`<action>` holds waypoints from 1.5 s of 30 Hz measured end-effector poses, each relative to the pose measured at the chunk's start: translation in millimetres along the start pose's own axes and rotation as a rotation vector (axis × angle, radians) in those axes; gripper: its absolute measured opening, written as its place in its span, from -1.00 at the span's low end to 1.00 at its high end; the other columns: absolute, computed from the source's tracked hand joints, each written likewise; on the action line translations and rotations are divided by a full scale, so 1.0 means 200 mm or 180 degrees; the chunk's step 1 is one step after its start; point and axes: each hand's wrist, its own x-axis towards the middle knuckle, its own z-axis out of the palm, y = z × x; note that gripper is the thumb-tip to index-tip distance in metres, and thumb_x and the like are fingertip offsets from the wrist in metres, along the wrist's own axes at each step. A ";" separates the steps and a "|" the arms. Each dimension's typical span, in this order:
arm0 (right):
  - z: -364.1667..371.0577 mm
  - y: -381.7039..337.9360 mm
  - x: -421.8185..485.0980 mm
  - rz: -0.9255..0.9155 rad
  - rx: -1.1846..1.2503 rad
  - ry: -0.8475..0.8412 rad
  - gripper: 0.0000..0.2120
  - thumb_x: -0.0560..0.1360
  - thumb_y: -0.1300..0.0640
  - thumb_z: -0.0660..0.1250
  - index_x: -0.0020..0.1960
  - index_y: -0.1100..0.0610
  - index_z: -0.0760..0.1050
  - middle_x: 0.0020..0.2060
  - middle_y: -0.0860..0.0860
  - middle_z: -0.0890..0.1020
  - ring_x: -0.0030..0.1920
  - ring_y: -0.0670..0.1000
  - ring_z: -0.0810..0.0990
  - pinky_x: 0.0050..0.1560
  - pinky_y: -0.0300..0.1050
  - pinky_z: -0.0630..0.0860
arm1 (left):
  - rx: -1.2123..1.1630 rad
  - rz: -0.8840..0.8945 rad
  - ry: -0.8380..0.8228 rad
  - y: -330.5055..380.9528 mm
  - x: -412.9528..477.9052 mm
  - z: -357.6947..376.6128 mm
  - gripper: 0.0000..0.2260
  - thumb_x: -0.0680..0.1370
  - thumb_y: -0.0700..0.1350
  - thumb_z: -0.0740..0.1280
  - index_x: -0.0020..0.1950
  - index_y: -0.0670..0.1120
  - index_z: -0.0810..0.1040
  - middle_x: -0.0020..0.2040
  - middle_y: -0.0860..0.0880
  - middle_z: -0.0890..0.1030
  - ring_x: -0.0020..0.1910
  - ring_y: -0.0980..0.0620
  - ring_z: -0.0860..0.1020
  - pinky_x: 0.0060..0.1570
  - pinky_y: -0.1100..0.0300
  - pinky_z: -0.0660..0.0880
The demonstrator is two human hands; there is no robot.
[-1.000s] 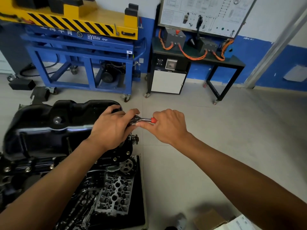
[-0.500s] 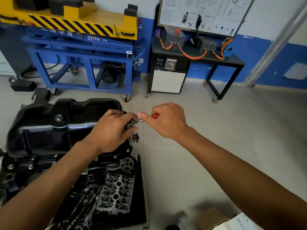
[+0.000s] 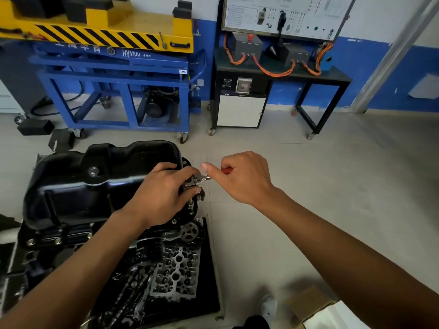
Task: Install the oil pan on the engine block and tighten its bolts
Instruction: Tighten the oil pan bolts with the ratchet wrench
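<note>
Head view, workshop floor.
1. Oil pan [image 3: 95,186]: black, seated on the engine block [image 3: 54,236], lower left of frame.
2. Ratchet wrench [image 3: 199,179]: chrome head at the pan's right edge, red handle pointing right.
3. Left hand [image 3: 164,195]: fingers curled round the ratchet head, palm over the pan's right end.
4. Right hand [image 3: 242,179]: fist clenched on the red handle (thumb laid along the shank toward the head).
5. Cylinder head [image 3: 177,271]: on a black mat [image 3: 211,293], just below the block.
6. Blue lift cart [image 3: 118,74]: by the far wall.
</note>
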 end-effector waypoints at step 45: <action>-0.15 -0.12 -0.31 0.0413 0.1120 -0.1368 -0.67 0.61 -0.07 0.26 -0.26 0.07 0.43 -0.48 -0.06 0.46 -0.51 -0.03 0.39 -0.43 0.00 0.39 | -0.2166 -0.0974 0.0512 0.15 -0.07 0.19 -0.58 0.56 -0.40 0.29 0.23 0.08 0.50 -0.20 -0.07 0.64 -0.47 -0.02 0.49 -0.50 0.15 0.44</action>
